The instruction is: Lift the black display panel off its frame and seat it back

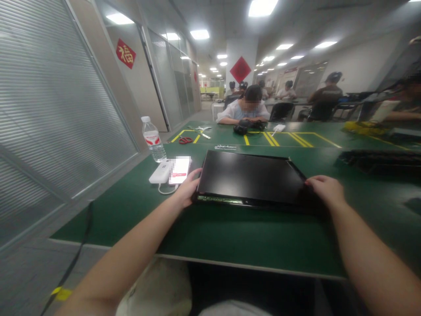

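Observation:
A black flat screen panel [251, 177] lies face up over the green table in front of me, with a strip of green circuit board showing along its near left edge. My left hand [191, 188] grips its left side, thumb on top and fingers partly hidden beneath. At the right edge, my right hand [325, 188] pinches the frame between thumb and fingers. Close beyond my left hand lie a lit phone [180, 170] and a white power bank [160, 172], with a white cable looping between them.
A water bottle [154, 139] stands at the table's left edge. Red-handled scissors [185, 140] and yellow tape lines lie farther back. Across the green table [131, 219] a person [245, 107] bends over black items [245, 126]. Dark strips [368, 161] lie at the right.

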Available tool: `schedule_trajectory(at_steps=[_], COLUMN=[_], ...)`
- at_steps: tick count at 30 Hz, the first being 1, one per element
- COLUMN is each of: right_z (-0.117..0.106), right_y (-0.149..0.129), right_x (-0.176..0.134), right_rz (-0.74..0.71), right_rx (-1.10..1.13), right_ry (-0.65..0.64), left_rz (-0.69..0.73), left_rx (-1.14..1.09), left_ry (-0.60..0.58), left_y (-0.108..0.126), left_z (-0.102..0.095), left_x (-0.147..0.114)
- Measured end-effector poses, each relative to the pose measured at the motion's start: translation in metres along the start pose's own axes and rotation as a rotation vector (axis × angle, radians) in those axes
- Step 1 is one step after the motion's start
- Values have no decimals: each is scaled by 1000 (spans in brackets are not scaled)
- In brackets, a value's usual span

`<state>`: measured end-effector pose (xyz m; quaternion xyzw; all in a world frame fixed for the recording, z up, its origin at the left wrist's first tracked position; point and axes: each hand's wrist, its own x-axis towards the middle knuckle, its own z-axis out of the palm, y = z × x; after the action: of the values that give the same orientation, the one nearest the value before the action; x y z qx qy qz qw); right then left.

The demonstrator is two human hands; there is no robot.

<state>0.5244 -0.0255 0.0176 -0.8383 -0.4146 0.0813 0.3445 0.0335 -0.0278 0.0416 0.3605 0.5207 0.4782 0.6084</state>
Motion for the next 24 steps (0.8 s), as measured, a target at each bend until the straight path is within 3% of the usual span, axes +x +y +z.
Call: schedule_trajectory(at_steps=[10, 16, 24], right_z=[6, 1, -3], right_y=[6, -2, -9], right_x=[5, -3, -8], right_rz=[-16, 27, 42], right_rx=[22, 26, 66], right_ry=[18, -30, -31], left_rz=[154, 145, 260], left_rx=[49, 120, 440], left_ry=[-23, -14, 68], left_y=[-4, -5, -3], left_z=[-7, -9, -17], left_x=[9, 9, 12])
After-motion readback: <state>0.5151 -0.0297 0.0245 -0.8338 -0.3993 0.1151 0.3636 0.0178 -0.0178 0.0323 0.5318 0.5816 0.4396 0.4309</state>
